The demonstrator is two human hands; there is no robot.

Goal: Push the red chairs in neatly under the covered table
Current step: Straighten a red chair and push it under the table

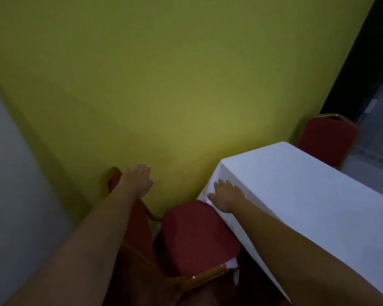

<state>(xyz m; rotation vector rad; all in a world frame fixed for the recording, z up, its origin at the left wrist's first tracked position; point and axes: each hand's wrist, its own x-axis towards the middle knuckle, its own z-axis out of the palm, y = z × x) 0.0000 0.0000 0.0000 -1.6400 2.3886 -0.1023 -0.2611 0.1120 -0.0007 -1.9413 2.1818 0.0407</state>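
A red chair (195, 235) with a gold frame stands right below me, its seat partly under the edge of the white-covered table (307, 188). My left hand (137, 181) lies over the top of the chair's backrest (114, 180) with its fingers spread. My right hand (227, 195) rests flat on the tablecloth at the table's near corner, fingers apart. A second red chair (327, 140) stands at the table's far end, its back upright. The near chair's legs are hidden.
A yellow-green wall (153, 85) rises close behind the chair and the table. A pale grey surface (16, 195) fills the left side. A dark opening (367, 62) and a grey floor lie at the far right.
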